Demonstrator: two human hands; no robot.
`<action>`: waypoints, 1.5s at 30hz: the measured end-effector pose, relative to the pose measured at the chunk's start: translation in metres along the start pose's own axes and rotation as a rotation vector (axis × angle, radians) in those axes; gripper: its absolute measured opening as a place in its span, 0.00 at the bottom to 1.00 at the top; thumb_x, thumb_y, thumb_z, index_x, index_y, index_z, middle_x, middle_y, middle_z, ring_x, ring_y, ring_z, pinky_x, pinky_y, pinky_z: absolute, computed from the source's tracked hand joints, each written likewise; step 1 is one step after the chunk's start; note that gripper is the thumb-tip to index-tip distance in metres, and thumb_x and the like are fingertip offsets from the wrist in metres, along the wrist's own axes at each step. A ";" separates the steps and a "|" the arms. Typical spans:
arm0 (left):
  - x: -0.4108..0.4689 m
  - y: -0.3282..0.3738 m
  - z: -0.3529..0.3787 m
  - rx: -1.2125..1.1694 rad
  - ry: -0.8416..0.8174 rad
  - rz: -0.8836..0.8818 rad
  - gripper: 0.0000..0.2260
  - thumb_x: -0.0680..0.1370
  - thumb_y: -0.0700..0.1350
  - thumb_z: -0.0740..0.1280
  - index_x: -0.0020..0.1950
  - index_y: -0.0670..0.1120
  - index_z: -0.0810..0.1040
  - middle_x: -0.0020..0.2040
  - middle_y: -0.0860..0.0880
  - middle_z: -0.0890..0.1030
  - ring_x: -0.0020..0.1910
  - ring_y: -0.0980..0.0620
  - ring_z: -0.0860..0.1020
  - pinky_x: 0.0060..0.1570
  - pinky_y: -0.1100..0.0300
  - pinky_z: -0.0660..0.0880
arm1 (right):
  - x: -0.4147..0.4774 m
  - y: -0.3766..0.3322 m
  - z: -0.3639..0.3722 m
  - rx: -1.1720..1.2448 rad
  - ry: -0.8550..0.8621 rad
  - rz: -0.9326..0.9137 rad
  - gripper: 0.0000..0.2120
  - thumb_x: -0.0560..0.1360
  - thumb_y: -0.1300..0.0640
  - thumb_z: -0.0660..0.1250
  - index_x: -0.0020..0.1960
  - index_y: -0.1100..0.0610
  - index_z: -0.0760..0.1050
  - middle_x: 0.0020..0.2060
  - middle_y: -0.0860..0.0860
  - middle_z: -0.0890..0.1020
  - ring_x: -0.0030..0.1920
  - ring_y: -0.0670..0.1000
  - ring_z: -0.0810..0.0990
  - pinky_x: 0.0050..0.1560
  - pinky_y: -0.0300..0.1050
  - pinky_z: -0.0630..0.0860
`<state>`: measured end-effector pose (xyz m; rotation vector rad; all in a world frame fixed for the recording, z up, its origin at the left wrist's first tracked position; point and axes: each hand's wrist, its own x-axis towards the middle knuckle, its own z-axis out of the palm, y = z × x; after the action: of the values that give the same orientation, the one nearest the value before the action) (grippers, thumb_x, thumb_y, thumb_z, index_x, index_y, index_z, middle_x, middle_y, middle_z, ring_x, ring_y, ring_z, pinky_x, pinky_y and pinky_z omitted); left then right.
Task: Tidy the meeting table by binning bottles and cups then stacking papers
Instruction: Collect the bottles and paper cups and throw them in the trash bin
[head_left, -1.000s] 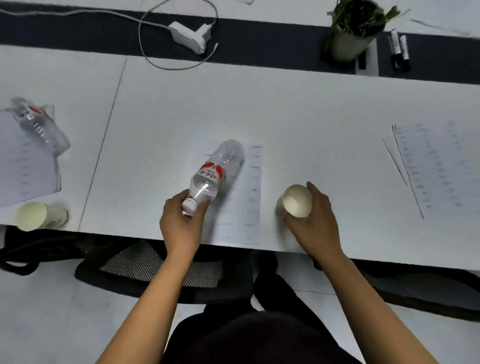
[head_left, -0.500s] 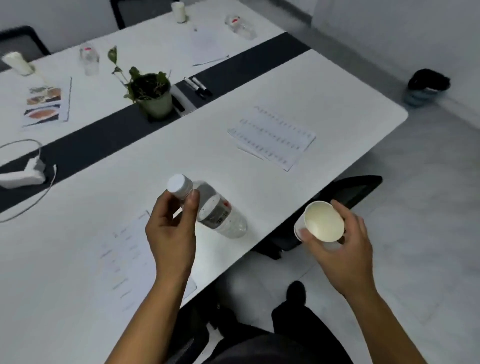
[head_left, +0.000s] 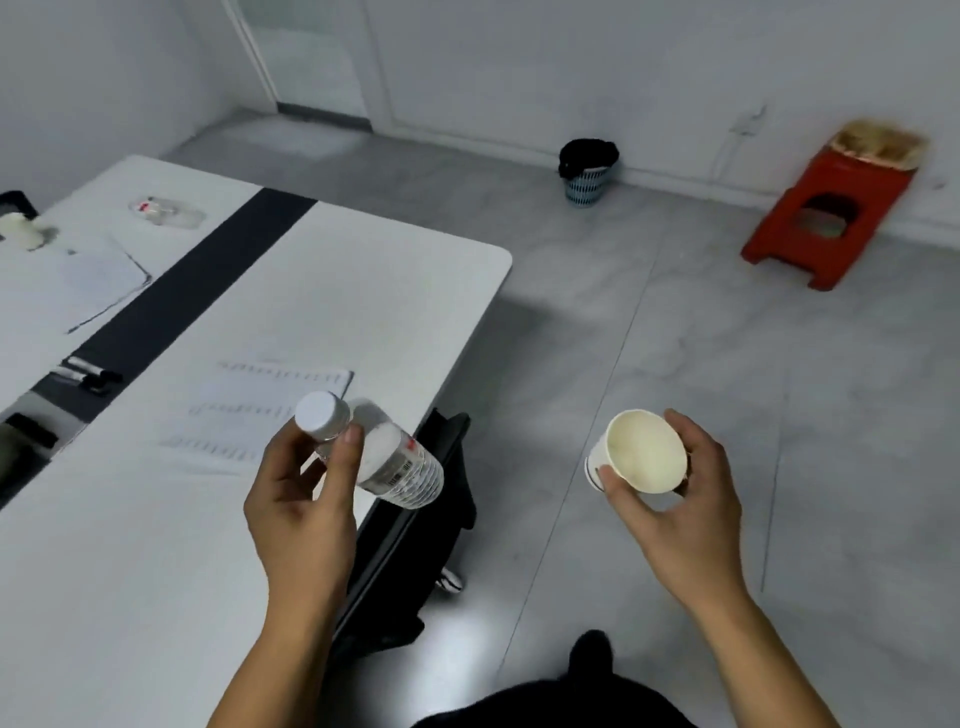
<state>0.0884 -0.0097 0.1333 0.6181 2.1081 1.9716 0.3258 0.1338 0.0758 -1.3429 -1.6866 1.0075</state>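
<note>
My left hand (head_left: 301, 514) grips a clear plastic bottle (head_left: 400, 465) by its neck, white cap towards me, over the table's near edge. My right hand (head_left: 680, 504) holds an empty white paper cup (head_left: 641, 451) above the floor, its mouth facing me. A small bin (head_left: 589, 171) with a black liner stands on the floor by the far wall. On the white table (head_left: 363, 291) lie a printed sheet (head_left: 260, 410), more papers (head_left: 78, 280), another bottle (head_left: 163, 210) on its side and a second cup (head_left: 21, 231) at the far left.
A red plastic stool (head_left: 826, 218) stands by the wall at the right. A black chair (head_left: 415, 530) sits tucked at the table's edge below the bottle. Markers (head_left: 88, 371) lie on the table's dark centre strip. Grey tiled floor spreads between me and the bin.
Both hands have lifted the bottle and cup off the table, and my view has swung right, away from the table, so the bin and the stool now show.
</note>
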 end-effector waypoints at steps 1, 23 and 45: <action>0.003 0.003 0.025 -0.004 -0.007 0.002 0.17 0.73 0.54 0.72 0.58 0.47 0.81 0.52 0.49 0.83 0.52 0.53 0.80 0.59 0.51 0.76 | 0.022 0.003 -0.008 0.001 -0.003 -0.009 0.37 0.65 0.47 0.80 0.69 0.45 0.67 0.59 0.38 0.70 0.58 0.43 0.73 0.56 0.43 0.74; 0.312 -0.014 0.453 -0.102 -0.105 -0.049 0.14 0.74 0.48 0.74 0.59 0.48 0.80 0.56 0.47 0.83 0.58 0.49 0.80 0.59 0.57 0.77 | 0.527 0.020 -0.007 -0.077 0.078 -0.066 0.39 0.61 0.41 0.76 0.69 0.46 0.69 0.60 0.41 0.72 0.58 0.45 0.74 0.53 0.46 0.77; 0.753 -0.016 0.929 -0.028 -0.233 -0.027 0.18 0.69 0.51 0.74 0.56 0.48 0.78 0.56 0.47 0.82 0.59 0.48 0.79 0.62 0.50 0.75 | 1.174 0.030 0.116 -0.036 0.054 -0.022 0.43 0.62 0.33 0.71 0.71 0.53 0.67 0.61 0.46 0.72 0.57 0.47 0.75 0.54 0.43 0.76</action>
<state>-0.2051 1.1497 0.1340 0.7686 1.9363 1.8139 0.0284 1.2754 0.0917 -1.3603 -1.6832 0.9245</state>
